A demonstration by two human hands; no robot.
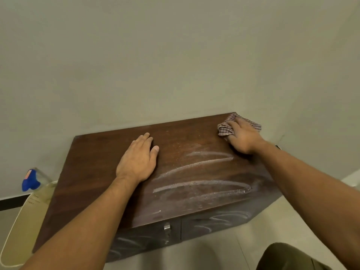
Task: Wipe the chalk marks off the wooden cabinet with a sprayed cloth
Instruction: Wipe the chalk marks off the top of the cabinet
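The dark wooden cabinet [93, 172] stands against the wall, seen from above. White chalk marks [198, 184] streak the right half of its top, and more curved chalk lines show on its front doors [220, 221]. My right hand [243, 137] presses a checked cloth [226, 128] onto the top's far right corner, just beyond the chalk streaks. My left hand [139, 160] lies flat, palm down, on the middle of the top, left of the marks, holding nothing.
A spray bottle with a blue trigger head [31, 181] stands on the floor left of the cabinet, by the wall. A pale flat object [25, 225] leans beside the cabinet's left side. A metal latch [167, 227] sits between the doors. My knee [288, 258] shows bottom right.
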